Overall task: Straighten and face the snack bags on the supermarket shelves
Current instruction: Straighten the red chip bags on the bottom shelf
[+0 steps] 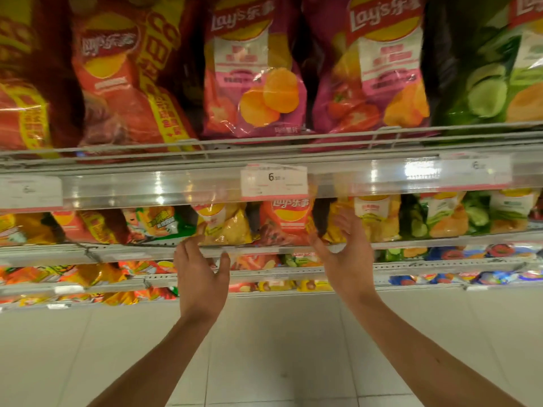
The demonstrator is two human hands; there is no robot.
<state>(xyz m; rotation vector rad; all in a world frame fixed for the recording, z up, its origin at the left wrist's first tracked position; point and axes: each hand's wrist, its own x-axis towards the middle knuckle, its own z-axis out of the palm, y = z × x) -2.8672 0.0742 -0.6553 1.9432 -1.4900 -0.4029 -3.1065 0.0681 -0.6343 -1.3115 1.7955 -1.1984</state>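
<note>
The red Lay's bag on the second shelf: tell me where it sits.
In the head view, the red Lay's bag stands centre frame under the price tag, between the left hand and right hand, beside a yellow bag.

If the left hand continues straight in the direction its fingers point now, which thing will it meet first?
Probably the yellow chip bag on the second shelf: the left hand is open, with fingertips reaching up toward the bag's lower left corner. Depth is unclear, so it may already touch.

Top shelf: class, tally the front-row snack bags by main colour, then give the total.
Red-orange bags: 2
Magenta bags: 2
Green bags: 1
Total: 5
</note>
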